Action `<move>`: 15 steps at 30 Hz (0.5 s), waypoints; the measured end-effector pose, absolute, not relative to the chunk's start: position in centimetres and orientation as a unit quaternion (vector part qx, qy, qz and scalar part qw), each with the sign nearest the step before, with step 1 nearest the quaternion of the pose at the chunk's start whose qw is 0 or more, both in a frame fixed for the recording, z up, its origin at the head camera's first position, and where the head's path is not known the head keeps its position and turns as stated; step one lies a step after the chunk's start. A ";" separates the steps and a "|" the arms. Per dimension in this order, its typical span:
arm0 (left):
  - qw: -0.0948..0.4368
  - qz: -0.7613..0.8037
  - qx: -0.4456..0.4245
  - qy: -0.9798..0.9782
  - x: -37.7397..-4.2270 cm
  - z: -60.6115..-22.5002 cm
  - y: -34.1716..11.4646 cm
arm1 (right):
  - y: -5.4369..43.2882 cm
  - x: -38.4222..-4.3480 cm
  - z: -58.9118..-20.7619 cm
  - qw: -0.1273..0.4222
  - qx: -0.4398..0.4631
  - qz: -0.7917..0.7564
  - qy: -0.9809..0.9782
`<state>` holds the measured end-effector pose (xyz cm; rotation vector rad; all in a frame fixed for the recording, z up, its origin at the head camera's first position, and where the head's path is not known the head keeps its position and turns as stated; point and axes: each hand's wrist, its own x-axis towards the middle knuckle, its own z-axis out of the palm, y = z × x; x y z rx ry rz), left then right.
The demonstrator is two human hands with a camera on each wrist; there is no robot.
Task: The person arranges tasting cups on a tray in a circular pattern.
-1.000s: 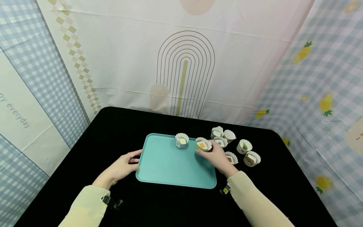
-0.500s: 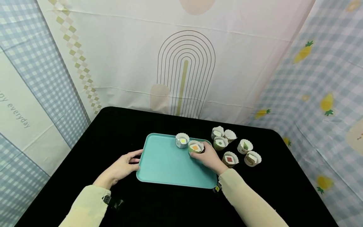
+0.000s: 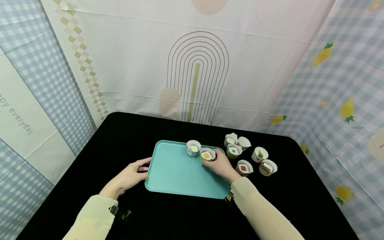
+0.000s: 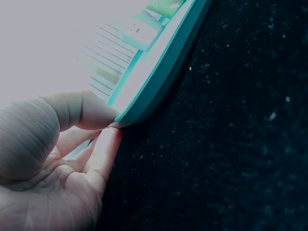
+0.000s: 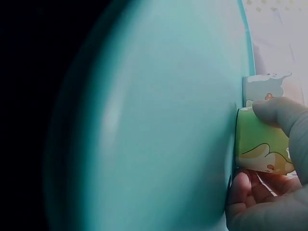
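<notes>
A turquoise tray (image 3: 180, 175) lies on the black table. My left hand (image 3: 132, 176) is at its left side; in the left wrist view the thumb (image 4: 98, 111) and a finger pinch the tray's rim. My right hand (image 3: 221, 165) grips a green paper baking cup (image 5: 260, 139) around its side, thumb across from the fingers. This cup's base sits against the tray floor near the far right edge. Inside it shows a white piece with an orange square (image 3: 206, 155). A pale blue-grey baking cup (image 3: 193, 149) with a yellow-marked piece stands just left of it.
Right of the tray stand several more filled cups: one with a red square (image 3: 243, 168), a green-ring one (image 3: 234, 151), one with a green leaf shape (image 3: 260, 154) and a brown cup (image 3: 268, 167). Patterned cloth curtains (image 3: 135, 66) rise behind the table.
My right hand has moved left with the green baking cup and brought it down onto the tray beside the blue-grey one. The left hand stays at the tray's left edge.
</notes>
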<state>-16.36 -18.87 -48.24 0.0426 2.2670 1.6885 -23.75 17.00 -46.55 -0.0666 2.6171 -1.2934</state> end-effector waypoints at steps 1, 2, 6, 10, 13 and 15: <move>0.157 0.590 0.014 0.792 -16.4 -48.2 -18.8 | 17.0 -23.7 -46.5 0.109 -0.022 -0.440 0.891; 0.157 0.590 0.013 0.792 -16.4 -48.2 -18.8 | 17.0 -23.7 -46.4 0.107 -0.022 -0.440 0.891; 0.156 0.588 0.012 0.793 -16.5 -48.1 -18.7 | 17.0 -23.8 -46.4 0.104 -0.021 -0.445 0.889; 0.159 0.590 0.014 0.792 -16.4 -48.2 -18.8 | 16.9 -23.9 -46.5 0.106 -0.018 -0.448 0.888; 0.160 0.591 0.016 0.790 -16.4 -48.3 -18.8 | 16.9 -23.9 -46.5 0.107 -0.015 -0.447 0.888; 0.160 0.591 0.016 0.791 -16.4 -48.3 -18.9 | 16.9 -24.0 -46.6 0.107 -0.015 -0.447 0.888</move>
